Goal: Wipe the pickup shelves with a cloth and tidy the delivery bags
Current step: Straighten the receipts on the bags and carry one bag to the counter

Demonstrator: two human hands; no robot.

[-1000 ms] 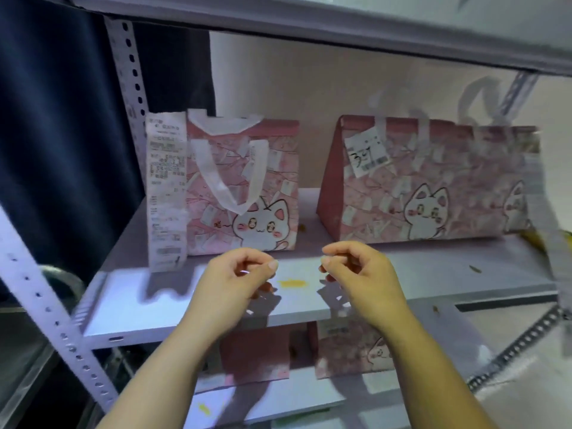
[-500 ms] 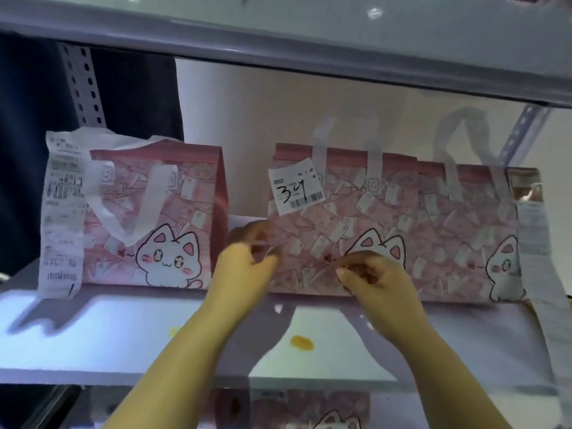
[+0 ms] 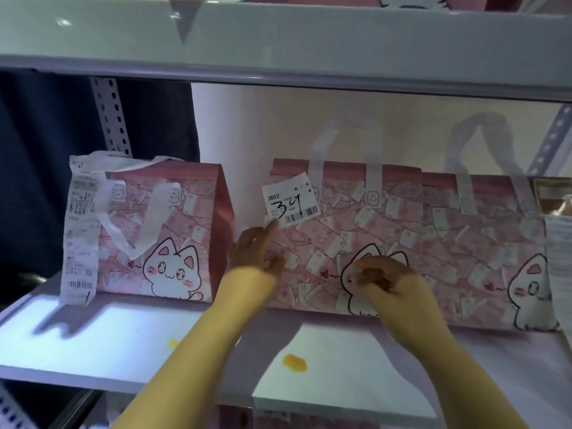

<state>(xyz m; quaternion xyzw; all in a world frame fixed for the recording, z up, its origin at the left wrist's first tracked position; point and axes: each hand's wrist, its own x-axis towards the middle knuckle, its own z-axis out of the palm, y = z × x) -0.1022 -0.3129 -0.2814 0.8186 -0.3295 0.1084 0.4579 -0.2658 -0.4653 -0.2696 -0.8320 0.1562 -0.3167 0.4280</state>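
Both forearms reach up to the middle pink bag (image 3: 356, 243) standing on the shelf (image 3: 123, 342). The left hand (image 3: 253, 255) spreads its fingers wide against the bag's left edge, under the tag marked 34 (image 3: 291, 204). The right hand (image 3: 387, 283) curls loosely on the bag's front; its grip cannot be told.

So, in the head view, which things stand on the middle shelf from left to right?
Long receipt → left cat bag → label marked 34 → middle cat bag → right cat bag.
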